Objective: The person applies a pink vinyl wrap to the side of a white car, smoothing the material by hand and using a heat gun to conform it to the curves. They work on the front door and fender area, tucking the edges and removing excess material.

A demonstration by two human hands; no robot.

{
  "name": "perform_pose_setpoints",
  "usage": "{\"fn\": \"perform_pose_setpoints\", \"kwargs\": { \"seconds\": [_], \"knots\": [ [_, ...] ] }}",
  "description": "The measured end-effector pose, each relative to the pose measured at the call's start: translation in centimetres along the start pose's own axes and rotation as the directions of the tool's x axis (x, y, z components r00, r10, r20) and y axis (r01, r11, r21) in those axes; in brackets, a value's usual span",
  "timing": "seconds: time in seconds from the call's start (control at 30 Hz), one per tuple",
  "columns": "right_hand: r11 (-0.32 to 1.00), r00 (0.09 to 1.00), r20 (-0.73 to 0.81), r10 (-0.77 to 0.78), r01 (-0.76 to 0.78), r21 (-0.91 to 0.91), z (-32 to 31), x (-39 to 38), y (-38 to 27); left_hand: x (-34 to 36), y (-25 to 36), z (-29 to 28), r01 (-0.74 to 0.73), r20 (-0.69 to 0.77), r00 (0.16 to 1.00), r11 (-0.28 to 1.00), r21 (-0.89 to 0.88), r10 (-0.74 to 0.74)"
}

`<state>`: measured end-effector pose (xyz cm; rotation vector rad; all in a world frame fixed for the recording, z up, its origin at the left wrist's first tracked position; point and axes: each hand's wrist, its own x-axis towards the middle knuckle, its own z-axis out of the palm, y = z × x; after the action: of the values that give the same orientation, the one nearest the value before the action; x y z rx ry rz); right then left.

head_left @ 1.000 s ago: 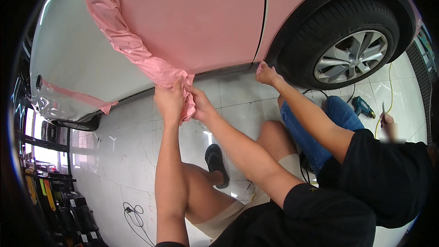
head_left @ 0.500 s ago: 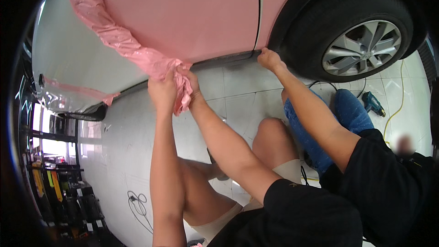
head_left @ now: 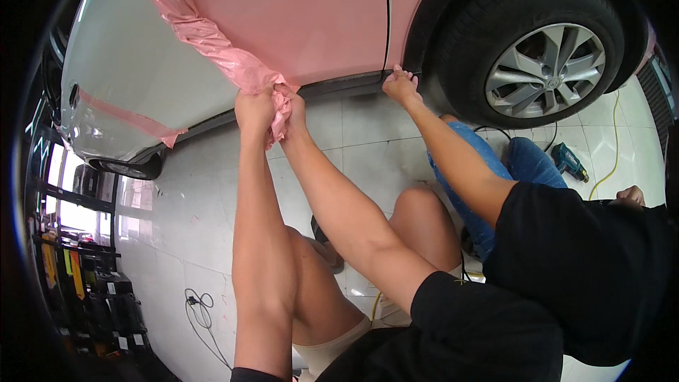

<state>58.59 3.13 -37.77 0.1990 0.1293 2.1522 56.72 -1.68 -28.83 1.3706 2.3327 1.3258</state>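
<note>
A roll of bunched pink film (head_left: 212, 39) runs down the side of a car, between a pink door panel (head_left: 290, 14) and a grey-white one (head_left: 134, 49). Its lower end is gripped by both my hands at the door's bottom edge. My left hand (head_left: 254, 110) is closed round the film on the left. Beside it, my right hand (head_left: 292, 107) is closed on the same bunch, and crumpled film hangs between them. The fingertips of both hands are partly hidden in the folds. A narrow pink strip (head_left: 134, 120) stays on the grey-white panel further left.
At my right, a co-worker's hand (head_left: 402, 86) touches the lower edge near the wheel (head_left: 548, 74). A heat gun (head_left: 569, 161) and yellow cord (head_left: 607, 173) lie on the tiled floor. A dark cable (head_left: 201, 311) lies lower left, near shelves (head_left: 78, 276).
My view has shifted slightly. Both my hands still grip the film, now closer to the door's bottom edge. The co-worker's hand remains at the lower edge, its fingers in a different pose.
</note>
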Motion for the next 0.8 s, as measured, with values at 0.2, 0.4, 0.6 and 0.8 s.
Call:
{"fn": "perform_pose_setpoints", "kwargs": {
  "seconds": [0.2,0.4,0.6,0.8],
  "knots": [
    [0.999,0.998,0.030,-0.048,0.047,0.023,0.8,-1.7,0.8,0.0,0.7,-1.0,0.002,0.065,0.998,0.974,0.226,-0.017],
    [0.995,0.995,0.024,-0.095,0.095,-0.006,3.3,-4.8,0.3,-1.3,2.4,-2.3,0.023,0.086,0.996,0.993,0.118,-0.033],
    [0.992,0.961,0.252,-0.112,0.124,-0.030,2.1,-4.2,-1.3,0.0,2.5,-1.3,0.048,0.215,0.975,0.999,0.026,-0.053],
    [0.998,0.969,0.249,0.001,0.014,-0.058,1.5,-8.0,-1.0,-4.3,4.5,-4.1,0.094,0.224,0.971,0.994,-0.053,-0.080]
  ]
}}
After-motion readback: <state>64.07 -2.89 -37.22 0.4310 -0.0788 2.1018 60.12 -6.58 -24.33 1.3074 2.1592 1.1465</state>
